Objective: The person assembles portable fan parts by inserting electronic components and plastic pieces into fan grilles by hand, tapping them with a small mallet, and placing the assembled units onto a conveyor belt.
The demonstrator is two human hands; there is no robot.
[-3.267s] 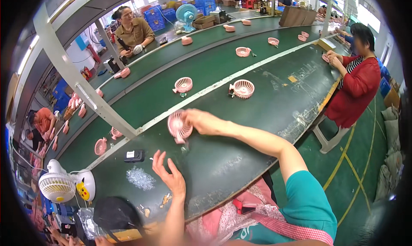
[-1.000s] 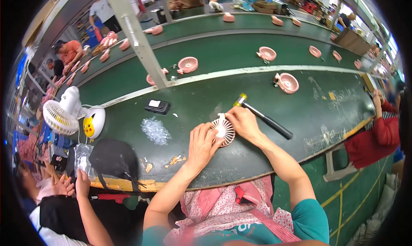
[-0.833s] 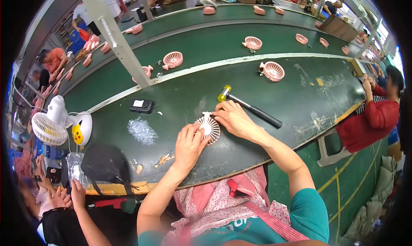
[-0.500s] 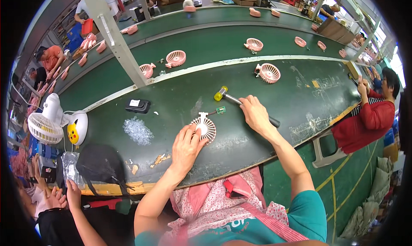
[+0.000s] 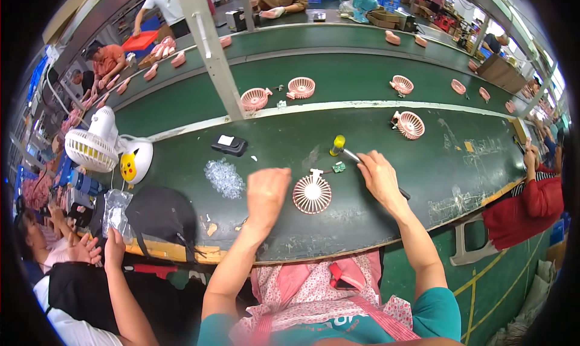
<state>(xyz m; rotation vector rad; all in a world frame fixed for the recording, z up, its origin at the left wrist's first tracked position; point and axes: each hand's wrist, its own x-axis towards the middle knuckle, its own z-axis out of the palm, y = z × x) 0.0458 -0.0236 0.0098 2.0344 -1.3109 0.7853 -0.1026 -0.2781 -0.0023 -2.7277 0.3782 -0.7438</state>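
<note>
My right hand (image 5: 379, 178) is wrapped round the handle of a hammer (image 5: 338, 143) with a yellow-green head; the head rests at or just above the bench. My left hand (image 5: 267, 196) is curled beside a heap of small clear plastic pieces (image 5: 225, 179). Its fingertips are hidden, and what they hold, if anything, does not show. Between my hands lies a round, ribbed pale pink fan housing (image 5: 312, 195). A wire runs from its short neck to a small green circuit board (image 5: 339, 167), near the hammer head.
A black device (image 5: 229, 144) lies beyond the clear pieces. At left are a white desk fan (image 5: 92, 150) and a black bag (image 5: 160, 216). Another pink housing (image 5: 410, 125) sits far right. More housings lie on the green conveyor (image 5: 344, 92). Co-workers sit on both sides.
My left hand has let go of the fan housing and moved left toward the clear pieces, its fingers curling. My right hand still grips the hammer. The whole view has shifted.
</note>
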